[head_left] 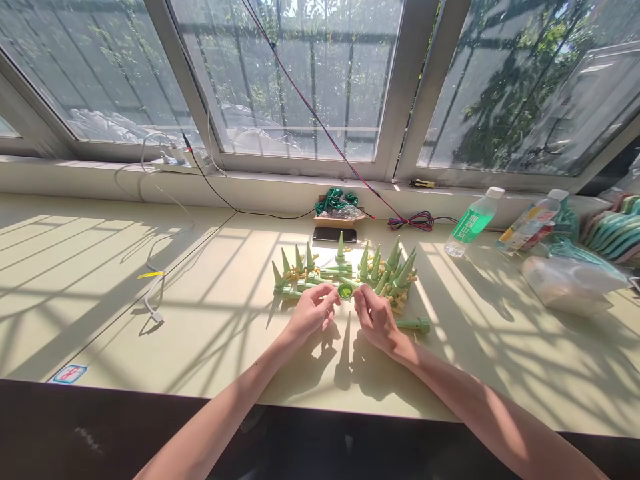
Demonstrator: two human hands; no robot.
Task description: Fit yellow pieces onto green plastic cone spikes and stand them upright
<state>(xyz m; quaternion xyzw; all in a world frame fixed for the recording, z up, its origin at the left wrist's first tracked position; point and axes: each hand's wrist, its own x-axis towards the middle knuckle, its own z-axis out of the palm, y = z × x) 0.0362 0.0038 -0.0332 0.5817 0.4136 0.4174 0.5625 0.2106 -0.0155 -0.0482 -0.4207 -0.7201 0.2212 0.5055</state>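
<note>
Between my two hands is a green plant watering spike point(345, 291), its round open end turned up toward me. My left hand point(314, 308) pinches the rim from the left with thumb and fingers. On the other side my right hand point(376, 316) is closed, its fingertips at the right edge of the same spike. Just beyond my hands stand several green cone-shaped spikes point(395, 253), point up, with small tan-yellow valve pieces around their bases. More green spikes lie on their sides, one of them point(414, 325) beside my right wrist.
A black phone point(335, 235) lies before a small box of green material point(338, 210). To the right stand a green-labelled bottle point(473, 225), another bottle point(533, 223) and a plastic bag point(565, 285). A white cable point(156, 287) crosses the table point(200, 347) at left.
</note>
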